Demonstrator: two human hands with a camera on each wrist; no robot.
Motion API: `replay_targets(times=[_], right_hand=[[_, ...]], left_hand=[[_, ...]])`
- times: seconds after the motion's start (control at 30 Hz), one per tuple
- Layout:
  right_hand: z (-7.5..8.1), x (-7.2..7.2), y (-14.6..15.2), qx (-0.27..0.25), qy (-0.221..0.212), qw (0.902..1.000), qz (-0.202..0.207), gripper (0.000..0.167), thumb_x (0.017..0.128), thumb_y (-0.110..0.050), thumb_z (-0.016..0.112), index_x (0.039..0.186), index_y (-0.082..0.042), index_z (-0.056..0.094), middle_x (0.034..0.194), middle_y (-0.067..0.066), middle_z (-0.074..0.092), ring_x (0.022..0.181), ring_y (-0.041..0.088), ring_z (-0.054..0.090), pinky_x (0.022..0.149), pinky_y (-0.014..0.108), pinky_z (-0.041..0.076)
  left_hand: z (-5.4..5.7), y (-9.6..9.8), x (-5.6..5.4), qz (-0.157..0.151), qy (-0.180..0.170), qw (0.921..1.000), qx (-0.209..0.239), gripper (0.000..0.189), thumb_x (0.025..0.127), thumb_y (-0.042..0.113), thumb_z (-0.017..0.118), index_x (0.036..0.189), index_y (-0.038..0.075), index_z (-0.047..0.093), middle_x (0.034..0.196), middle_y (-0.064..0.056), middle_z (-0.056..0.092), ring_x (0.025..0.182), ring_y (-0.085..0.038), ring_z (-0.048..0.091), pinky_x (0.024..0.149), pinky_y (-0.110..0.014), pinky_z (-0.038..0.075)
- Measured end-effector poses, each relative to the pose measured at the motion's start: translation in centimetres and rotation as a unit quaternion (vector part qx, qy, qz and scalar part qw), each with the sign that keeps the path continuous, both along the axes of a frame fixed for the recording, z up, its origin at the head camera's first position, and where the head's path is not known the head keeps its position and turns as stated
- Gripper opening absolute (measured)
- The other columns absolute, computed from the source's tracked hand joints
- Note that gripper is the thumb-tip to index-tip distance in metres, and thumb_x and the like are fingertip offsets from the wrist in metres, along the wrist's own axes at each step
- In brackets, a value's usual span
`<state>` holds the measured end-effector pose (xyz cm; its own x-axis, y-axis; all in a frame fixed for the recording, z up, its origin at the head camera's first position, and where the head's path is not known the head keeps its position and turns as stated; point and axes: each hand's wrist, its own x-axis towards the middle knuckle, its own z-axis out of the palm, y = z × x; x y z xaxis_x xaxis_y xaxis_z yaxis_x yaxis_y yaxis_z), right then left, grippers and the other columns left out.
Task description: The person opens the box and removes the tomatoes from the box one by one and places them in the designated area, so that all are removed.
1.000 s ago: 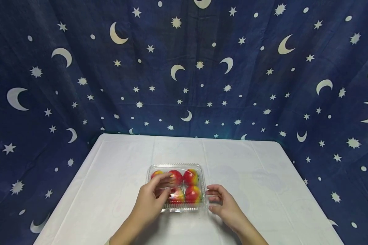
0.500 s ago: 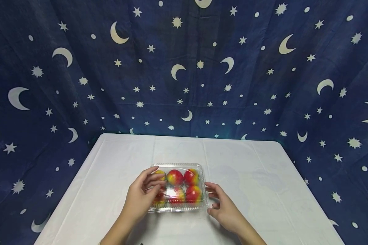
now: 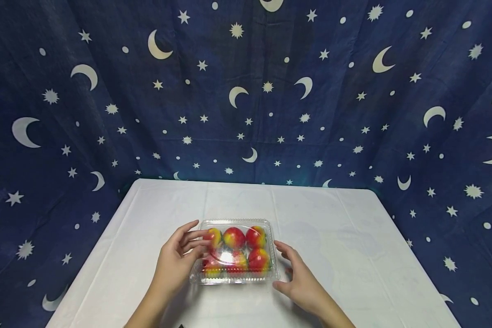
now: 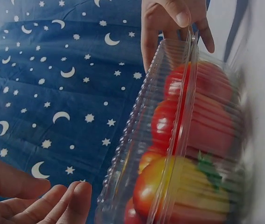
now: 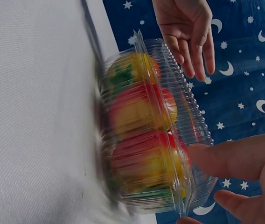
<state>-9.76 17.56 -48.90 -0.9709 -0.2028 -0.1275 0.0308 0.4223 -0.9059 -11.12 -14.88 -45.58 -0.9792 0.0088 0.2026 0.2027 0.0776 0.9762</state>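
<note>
A clear plastic clamshell box with its lid down sits on the table. Inside lie several red-and-yellow fruits; green leaves show on one in the left wrist view. My left hand hovers over the box's left edge, fingers spread and loosely bent. It stands apart from the box in the right wrist view. My right hand is at the box's right edge, thumb and index finger apart. In the left wrist view its thumb is close to the rim corner; contact is unclear.
White cloth covers the table. Beyond its far edge hangs a dark blue curtain with moons and stars, which also runs along both sides. A small dark spot shows at the bottom edge of the head view.
My left hand has slid left from over the middle of the lid to the left edge, uncovering more fruits. My right hand has stayed by the right edge, its fingers spreading slightly. The box has not moved.
</note>
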Motion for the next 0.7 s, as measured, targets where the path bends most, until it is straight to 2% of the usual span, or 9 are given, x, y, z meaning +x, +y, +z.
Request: replay_targets(times=[0.13,0.23,0.43,0.57,0.7], right_hand=[[0.2,0.1,-0.2,0.016,0.013,0.9997,-0.009,0.101,0.081,0.001,0.086,0.165,-0.025,0.038,0.173,0.012,0.031,0.161,0.049,0.026,0.124,0.076,0.03],[0.3,0.1,-0.3,0.043,0.032,0.9985,-0.016,0.1,0.081,-0.003,0.088,0.165,-0.028,0.04,0.171,0.007,0.036,0.161,0.046,0.03,0.125,0.077,0.028],[0.5,0.4,-0.6,0.093,0.095,0.991,-0.019,0.097,0.08,-0.006,0.091,0.161,-0.033,0.045,0.17,-0.001,0.038,0.16,0.038,0.032,0.123,0.076,0.032],[0.6,0.5,-1.0,0.113,0.152,0.9819,-0.015,0.095,0.077,-0.003,0.091,0.159,-0.027,0.049,0.17,0.002,0.039,0.158,0.036,0.032,0.119,0.077,0.036],[0.6,0.6,-1.3,0.142,0.227,0.9633,-0.013,0.094,0.073,-0.002,0.094,0.156,-0.02,0.054,0.168,0.008,0.043,0.155,0.037,0.033,0.116,0.072,0.035]], left_hand=[[0.2,-0.5,0.2,0.007,-0.019,0.9998,-0.004,0.067,0.094,-0.021,0.062,0.153,0.008,0.052,0.138,-0.027,0.069,0.109,-0.02,0.079,0.082,-0.036,0.069],[0.2,-0.8,0.3,0.012,-0.033,0.9994,-0.003,0.066,0.094,-0.02,0.062,0.153,0.008,0.052,0.139,-0.027,0.069,0.109,-0.019,0.079,0.081,-0.032,0.068],[0.1,-1.5,0.4,0.022,-0.041,0.9989,-0.001,0.066,0.094,-0.02,0.06,0.153,0.006,0.052,0.14,-0.028,0.068,0.106,-0.012,0.078,0.08,-0.031,0.068],[0.0,-1.9,0.4,0.028,-0.047,0.9985,-0.006,0.066,0.093,-0.021,0.06,0.153,0.006,0.052,0.139,-0.028,0.068,0.106,-0.01,0.078,0.08,-0.031,0.068],[-0.1,-2.1,0.3,0.036,-0.059,0.9975,-0.013,0.066,0.093,-0.02,0.061,0.153,0.007,0.053,0.14,-0.027,0.068,0.107,-0.011,0.078,0.08,-0.031,0.068]])
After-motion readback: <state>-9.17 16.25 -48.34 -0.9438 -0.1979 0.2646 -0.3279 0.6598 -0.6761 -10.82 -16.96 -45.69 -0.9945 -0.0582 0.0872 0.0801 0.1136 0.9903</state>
